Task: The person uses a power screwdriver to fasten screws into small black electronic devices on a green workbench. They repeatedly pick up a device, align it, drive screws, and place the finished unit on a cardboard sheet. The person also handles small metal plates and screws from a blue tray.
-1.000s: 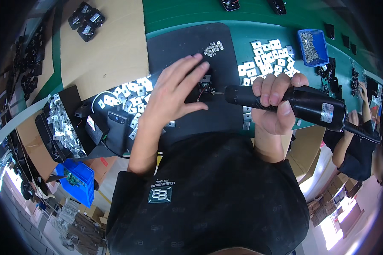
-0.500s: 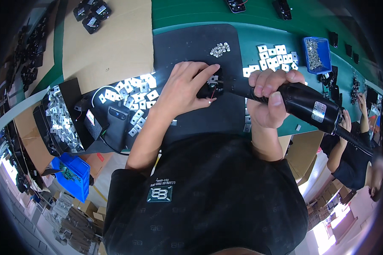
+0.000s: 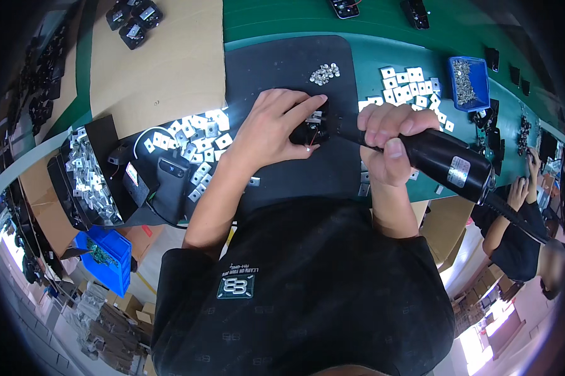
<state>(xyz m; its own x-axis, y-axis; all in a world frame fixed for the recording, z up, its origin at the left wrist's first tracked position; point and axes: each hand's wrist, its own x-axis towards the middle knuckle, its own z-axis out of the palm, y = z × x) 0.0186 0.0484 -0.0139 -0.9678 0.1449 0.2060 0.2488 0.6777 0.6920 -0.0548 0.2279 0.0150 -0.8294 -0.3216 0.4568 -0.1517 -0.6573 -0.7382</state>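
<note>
My left hand (image 3: 275, 125) is closed on a small black plastic housing (image 3: 313, 130) lying on the black mat, thumb and forefinger at its edges. A shiny metal part and a red wire show on the housing; my fingers hide its left side. My right hand (image 3: 392, 141) is wrapped round a black electric screwdriver (image 3: 448, 153), held slanting with its cord running off to the lower right. Its dark nose (image 3: 348, 131) points left at the housing; whether the bit touches it I cannot tell. Beyond the housing lies a small pile of screws (image 3: 325, 74).
Square metal plates with holes lie to the left (image 3: 201, 135) and right (image 3: 411, 84) of the black mat (image 3: 276, 62). A blue bin of screws (image 3: 476, 81) stands far right, a black power bank (image 3: 172, 178) left. A co-worker's hands (image 3: 520, 191) are at the right edge.
My right hand has shifted slightly left, and the screwdriver's rear end has swung left and down. My left hand stays almost still on the housing. The co-worker's hands have moved a little.
</note>
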